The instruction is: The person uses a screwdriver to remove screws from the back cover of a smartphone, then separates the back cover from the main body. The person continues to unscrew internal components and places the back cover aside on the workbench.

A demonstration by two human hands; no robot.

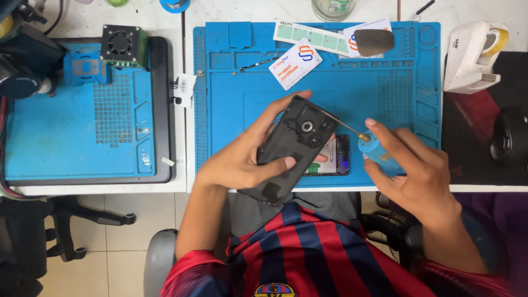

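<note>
Work mat [247, 104] at centre, the phone [289, 148] over its 6 o'clock edge, held between left hand [242, 162] at 9 o'clock and right hand [412, 170] with screwdriver [374, 148] at 3 o'clock. Card [295, 63] at the phone's 12 o'clock; tape dispenser [470, 58] at 2 o'clock off the mat; second mat [77, 126] with fan [124, 47] at 9 o'clock.

Phone back [291, 146] – matt black plastic; mat [385, 82] – blue rubber.

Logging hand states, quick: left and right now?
Left hand: closed on black phone back cover.
Right hand: closed on blue screwdriver.
</note>
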